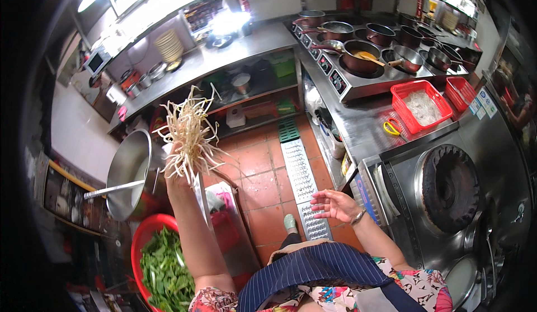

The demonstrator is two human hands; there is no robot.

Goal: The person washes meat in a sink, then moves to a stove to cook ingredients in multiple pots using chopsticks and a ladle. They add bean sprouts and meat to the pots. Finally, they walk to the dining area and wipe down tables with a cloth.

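Observation:
A large loose bunch of bean sprouts (188,133) is held up in my left hand (178,173), which reaches forward at the left; the sprouts hide most of its fingers. My right hand (335,206) is empty, its fingers apart and the palm partly turned up, above the floor drain. Left of my left arm stands a big steel pot (128,173) with a long metal handle resting across its rim. Below it, a red plastic basin (142,266) holds cut leafy greens (165,270).
Ahead on the right is a steel cooktop (356,87) with several pots. Nearer lie a red basket (444,112) of pale noodle-like strands and yellow-handled scissors (392,127). A blackened wok burner (449,188) is at my right. A metal drain grate (300,173) crosses the tiled floor.

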